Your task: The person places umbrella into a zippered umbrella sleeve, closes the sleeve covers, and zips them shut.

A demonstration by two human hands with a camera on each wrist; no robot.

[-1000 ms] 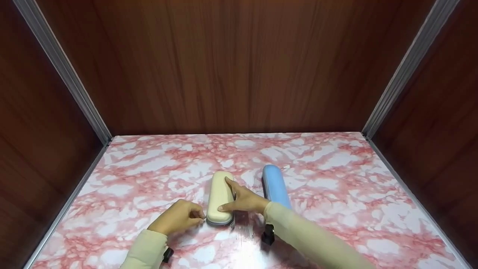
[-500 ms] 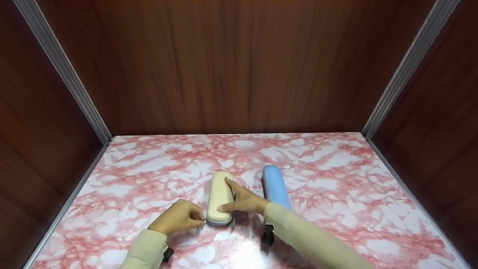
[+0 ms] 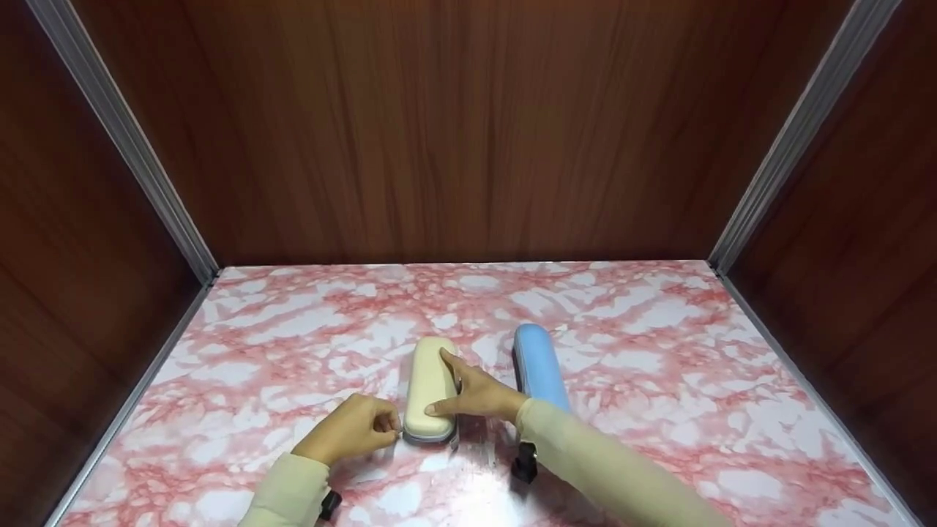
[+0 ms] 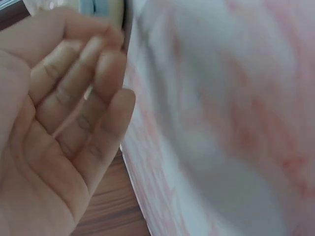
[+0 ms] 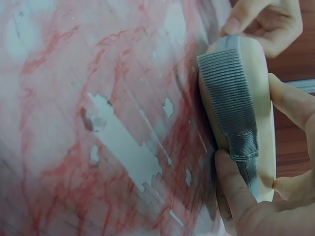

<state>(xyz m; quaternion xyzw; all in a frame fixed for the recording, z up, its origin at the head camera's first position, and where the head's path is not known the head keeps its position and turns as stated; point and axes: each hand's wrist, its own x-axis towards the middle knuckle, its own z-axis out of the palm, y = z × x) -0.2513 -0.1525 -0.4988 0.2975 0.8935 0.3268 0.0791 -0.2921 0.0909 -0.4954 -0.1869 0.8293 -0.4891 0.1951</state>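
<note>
On the table lies a long cream zip-up case (image 3: 428, 388), with rounded ends. Across its top lies my right hand (image 3: 479, 391), thumb near the close end and fingers along the right side, gripping it. The right wrist view shows a ribbed grey strip (image 5: 229, 93) on that side of the case and the fingers (image 5: 236, 182) against it. At the case's near left corner, my left hand (image 3: 351, 428) pinches what looks like the small zip pull between thumb and forefinger; the fingertips largely hide it. Its other fingers (image 4: 81, 98) curl loosely.
A blue case (image 3: 540, 362) of similar shape lies to the right, partly behind the right forearm. The red-and-white marbled table (image 3: 278, 351) is bounded by brown wood-grain panels (image 3: 454, 132) at the back and both sides, with metal corner rails (image 3: 139, 146).
</note>
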